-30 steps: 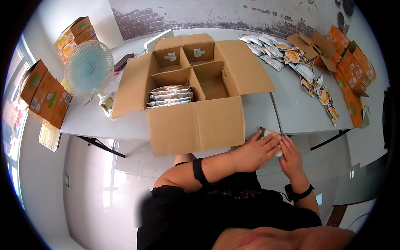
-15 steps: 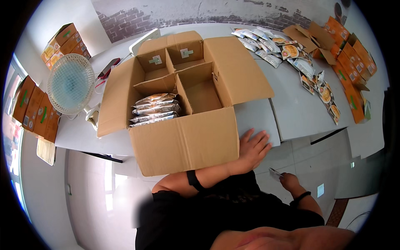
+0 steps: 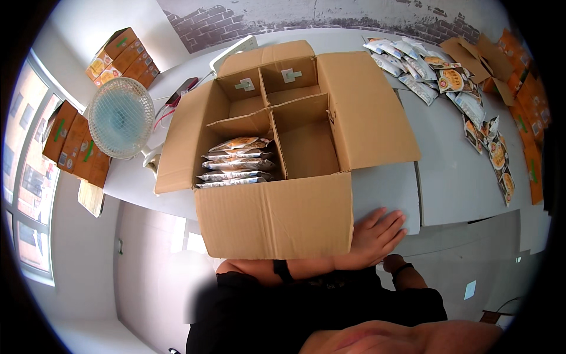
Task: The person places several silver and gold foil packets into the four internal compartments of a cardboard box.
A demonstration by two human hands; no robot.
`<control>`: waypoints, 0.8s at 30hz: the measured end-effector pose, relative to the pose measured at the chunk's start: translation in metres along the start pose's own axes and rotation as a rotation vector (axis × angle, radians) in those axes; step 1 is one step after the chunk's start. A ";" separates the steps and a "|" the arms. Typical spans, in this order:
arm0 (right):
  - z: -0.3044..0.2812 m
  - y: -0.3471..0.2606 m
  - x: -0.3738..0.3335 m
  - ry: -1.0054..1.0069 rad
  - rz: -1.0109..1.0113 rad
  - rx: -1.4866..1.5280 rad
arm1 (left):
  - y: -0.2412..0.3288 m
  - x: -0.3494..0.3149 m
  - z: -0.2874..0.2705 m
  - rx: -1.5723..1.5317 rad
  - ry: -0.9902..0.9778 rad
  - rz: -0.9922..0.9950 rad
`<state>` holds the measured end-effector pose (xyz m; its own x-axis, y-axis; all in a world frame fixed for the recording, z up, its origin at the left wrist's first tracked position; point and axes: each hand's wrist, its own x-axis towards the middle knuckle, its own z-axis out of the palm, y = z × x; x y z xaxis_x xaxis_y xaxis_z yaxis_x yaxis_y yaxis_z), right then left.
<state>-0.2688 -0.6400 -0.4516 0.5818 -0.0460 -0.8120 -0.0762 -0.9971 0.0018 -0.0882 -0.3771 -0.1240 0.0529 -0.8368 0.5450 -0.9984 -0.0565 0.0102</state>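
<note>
A large open cardboard box (image 3: 277, 218) stands on the white table (image 3: 454, 177), split by a cardboard divider into four compartments. Its near-left compartment holds several snack packets (image 3: 236, 162) stacked on edge; the other three look empty. My left hand (image 3: 377, 236) lies flat on the table's front edge with its fingers spread, right beside the box's hanging front flap, and holds nothing. A black band circles that forearm. Only the wrist of my right hand (image 3: 396, 265), with a dark band, shows below the table edge; its fingers are hidden.
More snack packets (image 3: 471, 100) lie scattered at the far right of the table near open orange cartons (image 3: 519, 76). A small round fan (image 3: 121, 118) stands to the left, with stacked orange cartons (image 3: 121, 56) behind and beside it.
My right hand has dropped from the table edge to below it. My left hand stays at the edge by the box's corner. The view has shifted closer over the box.
</note>
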 end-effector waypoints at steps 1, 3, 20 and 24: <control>0.001 -0.002 0.001 0.006 -0.017 0.021 | 0.000 0.000 0.000 0.000 0.002 0.005; 0.017 0.006 0.012 0.090 -0.056 0.080 | 0.001 0.000 -0.001 0.008 0.014 -0.013; 0.031 -0.002 0.027 0.143 -0.103 0.097 | 0.000 0.005 -0.006 0.067 -0.009 0.011; 0.014 0.005 0.003 0.178 -0.163 0.097 | 0.002 0.004 -0.002 0.074 -0.009 0.009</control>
<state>-0.2787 -0.6445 -0.4623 0.7258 0.0963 -0.6811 -0.0420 -0.9821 -0.1836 -0.0896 -0.3791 -0.1199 0.0442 -0.8420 0.5377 -0.9944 -0.0887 -0.0573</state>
